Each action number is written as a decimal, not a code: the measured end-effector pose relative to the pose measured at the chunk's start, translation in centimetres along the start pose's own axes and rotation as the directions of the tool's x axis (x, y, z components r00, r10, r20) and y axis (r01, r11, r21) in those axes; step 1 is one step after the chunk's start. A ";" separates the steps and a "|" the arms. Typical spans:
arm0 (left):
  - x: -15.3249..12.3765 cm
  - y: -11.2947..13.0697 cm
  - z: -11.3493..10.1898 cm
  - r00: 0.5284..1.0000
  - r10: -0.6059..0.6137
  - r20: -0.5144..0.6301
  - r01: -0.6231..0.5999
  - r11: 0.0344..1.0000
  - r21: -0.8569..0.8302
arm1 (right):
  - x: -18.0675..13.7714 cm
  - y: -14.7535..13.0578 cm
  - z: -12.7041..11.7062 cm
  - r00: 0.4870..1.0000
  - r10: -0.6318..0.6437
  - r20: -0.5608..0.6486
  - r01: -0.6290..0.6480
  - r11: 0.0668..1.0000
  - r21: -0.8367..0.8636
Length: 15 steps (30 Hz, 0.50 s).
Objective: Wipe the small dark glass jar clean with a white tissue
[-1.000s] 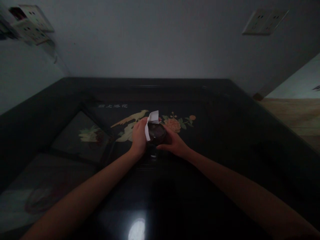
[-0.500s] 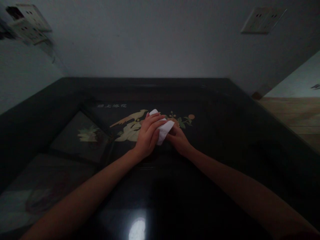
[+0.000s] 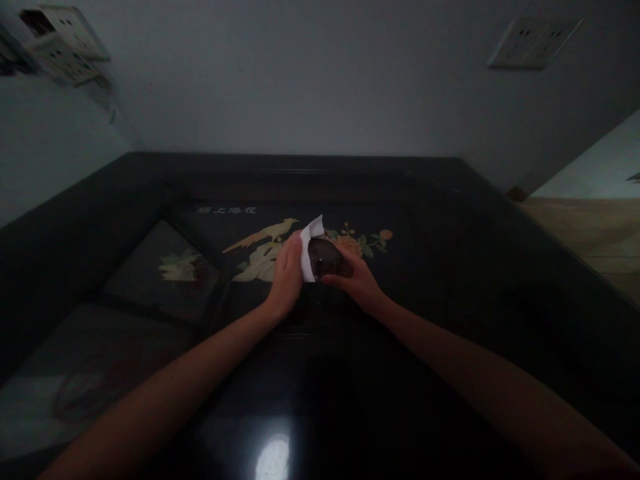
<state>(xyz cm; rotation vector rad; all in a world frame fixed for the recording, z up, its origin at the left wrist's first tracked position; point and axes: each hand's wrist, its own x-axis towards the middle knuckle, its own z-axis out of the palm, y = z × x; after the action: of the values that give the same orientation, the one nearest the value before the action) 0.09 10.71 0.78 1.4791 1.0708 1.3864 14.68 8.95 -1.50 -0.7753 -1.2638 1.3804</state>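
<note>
Just above the middle of the dark tabletop, my right hand [image 3: 357, 280] grips a small dark, rounded, glossy object [image 3: 323, 259] by its right side. It looks brownish with a small dark spot near its middle; the dim light hides its exact kind. My left hand [image 3: 289, 270] is closed on a white tissue [image 3: 307, 257] at the object's left side. One corner of the tissue sticks up above the fingers. Part of the object is covered by the tissue and the right fingers.
The glossy black table [image 3: 310, 373] carries inlaid bird and flower pictures [image 3: 267, 237] with pale lettering. It stands against a grey wall [image 3: 300, 80]. Sockets are on the wall at upper left [image 3: 75, 33] and upper right [image 3: 535, 43]. Wooden floor [image 3: 590, 233] shows at the right.
My left hand and the tissue have shifted to the left and turned more upright. The dark rounded object, earlier mostly covered by the tissue, is now exposed between the hands.
</note>
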 end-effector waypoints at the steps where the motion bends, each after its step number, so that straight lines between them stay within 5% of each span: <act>1: -0.3 0.2 0.0 0.994 0.112 0.019 -0.113 0.991 0.075 | 0.0 0.0 0.0 1.000 0.002 -0.009 -0.002 1.000 0.002; 5: -1.2 0.6 -0.2 0.835 0.515 0.195 -0.550 0.768 0.328 | 0.0 0.2 -0.2 0.998 0.029 -0.048 -0.029 1.000 -0.006; 7: -1.4 0.6 -0.2 0.751 0.596 0.284 -0.659 0.650 0.378 | 0.1 0.3 -0.2 0.997 0.035 -0.075 -0.036 0.999 -0.009; 9: -1.4 0.7 -0.2 0.717 0.616 0.326 -0.696 0.609 0.381 | 0.1 0.4 -0.2 0.995 0.033 -0.095 -0.034 0.999 -0.004; 11: -1.3 0.9 -0.2 0.755 0.586 0.295 -0.656 0.671 0.346 | 0.1 0.3 -0.2 0.995 0.025 -0.095 -0.026 1.000 -0.001; 15: -0.7 0.6 -0.2 0.952 0.281 0.122 -0.298 0.942 0.157 | 0.1 0.0 -0.1 0.997 0.050 -0.052 -0.050 0.999 0.006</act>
<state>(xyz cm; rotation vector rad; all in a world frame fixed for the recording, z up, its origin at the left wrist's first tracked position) -0.09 9.89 1.15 1.8743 0.9587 1.4305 14.72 9.08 -1.48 -0.8390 -1.2079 1.3941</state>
